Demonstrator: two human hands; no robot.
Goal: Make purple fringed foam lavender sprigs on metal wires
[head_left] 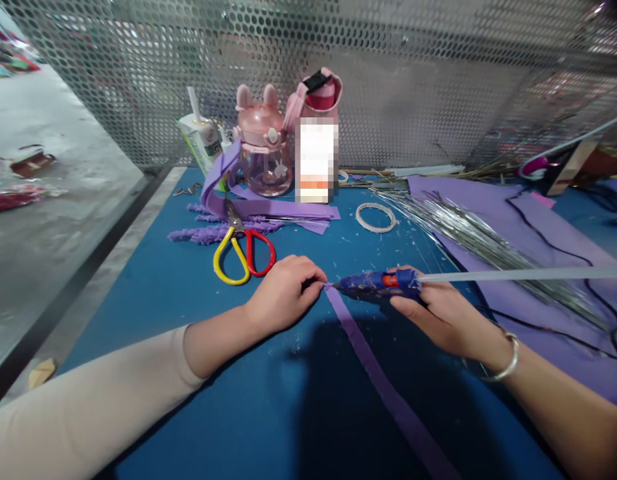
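Observation:
My left hand [287, 293] is closed, its thumb and forefinger pinching the far end of a long purple strip [373, 370]. The strip runs from there across the blue table toward the near edge at the lower right. In my right hand [446, 317] is a blue hot glue gun [378, 283], its nozzle at the pinched end of the strip. A long whitish glue stick [518, 274] sticks out of the gun's back to the right. Just beyond my left hand lie scissors [243, 250] with one yellow and one red handle.
Behind the scissors are a curled purple strip [288, 207], purple flower sprigs [203, 233], a drink cup [203, 143] with a straw, and pink bottles [264, 150]. A tape ring [376, 218] lies mid-table. Thin wires [488, 243] and a black cord [553, 233] cover purple sheets at right. A perforated panel [388, 80] stands behind.

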